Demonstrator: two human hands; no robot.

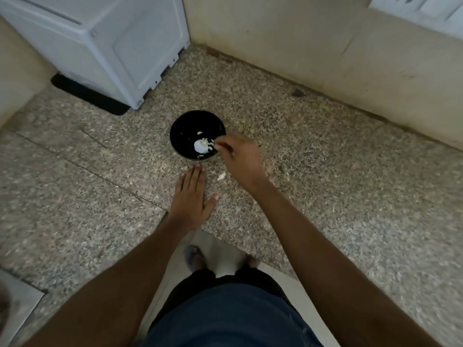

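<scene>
A black bowl (186, 128) stands on a speckled stone counter (313, 151). Inside it lie a white garlic bulb (200, 145) and several peeled white pieces. My right hand (240, 156) reaches over the bowl's right rim, its fingertips pinched together just above the white pieces; whether they hold a piece is too blurred to tell. My left hand (191, 196) lies flat on the counter just in front of the bowl, fingers straight and together. A small pale scrap of garlic skin (221, 176) lies on the counter between my hands.
A white appliance (105, 43) on a black mat (87, 95) stands at the back left. A cream wall (325, 46) runs behind the counter, with a switch plate (421, 8) at the top right. The counter's front edge lies near my body; below it are floor tiles and my feet.
</scene>
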